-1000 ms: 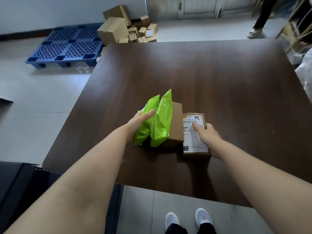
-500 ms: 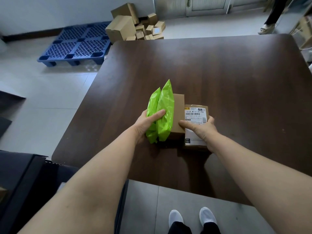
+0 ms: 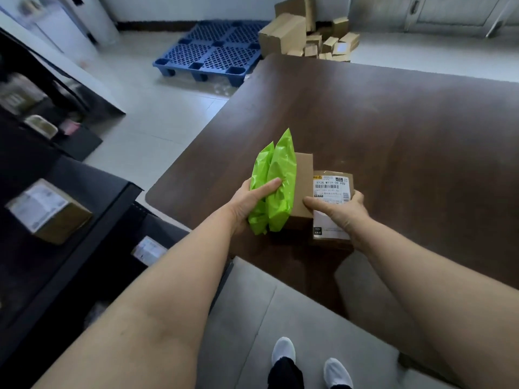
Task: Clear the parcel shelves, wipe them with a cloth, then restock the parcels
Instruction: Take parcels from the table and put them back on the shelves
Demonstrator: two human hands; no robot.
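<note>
The left hand (image 3: 250,204) grips two green bags (image 3: 282,181) standing on edge. Its thumb lies across their near face, and the other fingers are hidden behind them. The bags press against a plain box (image 3: 304,178), and that box touches a labelled box (image 3: 330,182) on its right, so the four parcels sit squeezed in one row. The right hand (image 3: 344,213) clamps the labelled box. Its thumb reaches across the white label to the plain box and its fingers curl round the far right edge.

The bundle is over the near left part of the dark brown table (image 3: 393,122), close to the edge (whether it rests on the wood or is lifted just clear I cannot tell).

On the left stands a black shelf (image 3: 92,209) with a labelled parcel (image 3: 47,210) on it, blurred, and another parcel (image 3: 148,249) lower down. On the floor beyond the table lie a blue pallet (image 3: 213,51) and a pile of cardboard boxes (image 3: 306,35). White shoes (image 3: 283,350) show at the bottom.
</note>
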